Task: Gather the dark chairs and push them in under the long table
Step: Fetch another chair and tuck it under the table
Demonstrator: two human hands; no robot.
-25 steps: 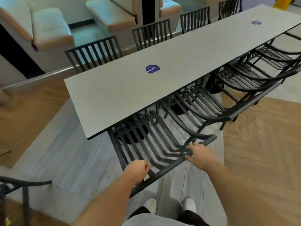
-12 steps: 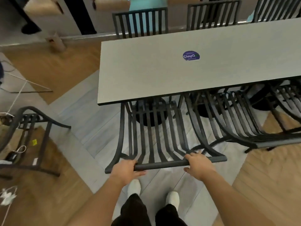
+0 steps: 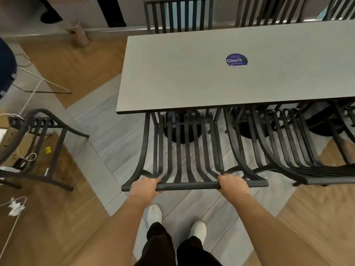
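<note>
A dark slatted chair (image 3: pixel 189 150) stands straight in front of me, its seat tucked under the near left end of the long grey table (image 3: pixel 192 83). My left hand (image 3: pixel 144 187) grips the left part of the chair's top rail. My right hand (image 3: pixel 231 184) grips the right part of the same rail. To its right, a second dark chair (image 3: pixel 284 150) is also pushed under the table. Another dark chair (image 3: pixel 36 146) stands alone on the floor at the left, away from the table.
More dark chairs (image 3: pixel 178 14) line the table's far side. A round purple sticker (image 3: pixel 236 60) lies on the tabletop. White cables (image 3: pixel 17 206) and small clutter lie on the floor at the left. A person's dark sleeve (image 3: pixel 5 68) shows at the left edge.
The chair has turned from a slant to square with the table edge and slid further under it. Both hands have stayed on its top rail, and my view has swung leftward.
</note>
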